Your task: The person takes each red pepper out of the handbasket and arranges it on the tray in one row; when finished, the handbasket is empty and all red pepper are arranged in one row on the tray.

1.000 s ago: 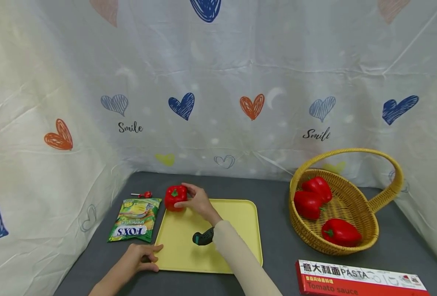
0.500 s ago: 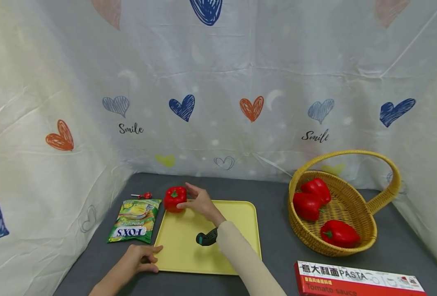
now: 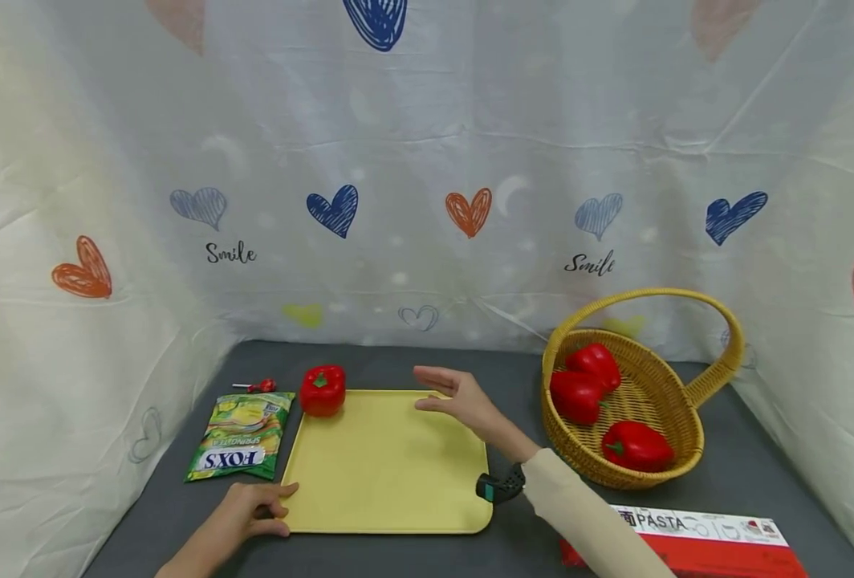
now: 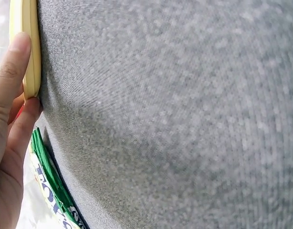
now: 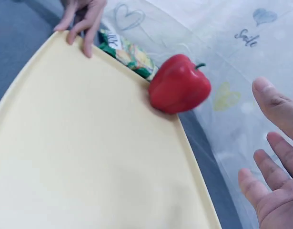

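A red bell pepper (image 3: 322, 391) sits upright on the far left corner of a yellow tray (image 3: 391, 482). My left hand (image 3: 250, 508) holds the tray's near left corner between thumb and fingers; the left wrist view shows the thumb (image 4: 20, 52) lying along the tray's edge. Over the tray's right side hovers my right hand (image 3: 470, 405), its fingers spread and nothing in them. In the right wrist view, a gap separates those fingers (image 5: 275, 169) from the pepper (image 5: 179, 86).
A green Fox's packet (image 3: 242, 436) lies left of the tray, with a red lollipop (image 3: 261, 386) behind it. To the right stands a wicker basket (image 3: 658, 385) with three red peppers. A pasta box (image 3: 716, 542) lies in front of it, partly behind my right sleeve.
My right hand has let go of the pepper and moved right, away from it. The pepper stays on the tray corner. My left hand keeps its hold; the head view has shifted slightly.
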`<action>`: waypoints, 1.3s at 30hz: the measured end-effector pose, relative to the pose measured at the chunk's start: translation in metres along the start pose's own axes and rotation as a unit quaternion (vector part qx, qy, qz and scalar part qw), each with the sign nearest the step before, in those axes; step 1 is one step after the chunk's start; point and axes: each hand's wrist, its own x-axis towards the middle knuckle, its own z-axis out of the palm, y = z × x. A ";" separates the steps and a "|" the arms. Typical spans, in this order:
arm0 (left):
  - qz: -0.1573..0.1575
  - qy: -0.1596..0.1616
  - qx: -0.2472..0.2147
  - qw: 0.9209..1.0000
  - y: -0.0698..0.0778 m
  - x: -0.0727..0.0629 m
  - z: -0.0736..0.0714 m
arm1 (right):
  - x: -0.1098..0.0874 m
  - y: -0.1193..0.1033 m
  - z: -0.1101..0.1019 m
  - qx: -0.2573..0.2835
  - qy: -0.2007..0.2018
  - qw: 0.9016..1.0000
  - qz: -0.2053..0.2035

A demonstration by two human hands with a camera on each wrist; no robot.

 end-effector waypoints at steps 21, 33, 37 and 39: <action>0.000 0.008 0.005 1.000 -0.002 -0.004 -0.001 | -0.129 -0.034 -0.143 -0.066 0.061 0.996 -0.005; 0.002 0.006 0.009 1.000 0.000 -0.004 -0.003 | -0.173 -0.035 -0.232 -0.106 0.033 0.985 0.133; 0.003 0.006 0.009 1.000 0.000 -0.002 -0.002 | -0.178 -0.037 -0.252 -0.109 -0.031 0.974 0.196; 0.002 0.005 0.009 1.000 0.000 -0.002 -0.001 | -0.179 -0.038 -0.257 -0.109 -0.068 0.969 0.210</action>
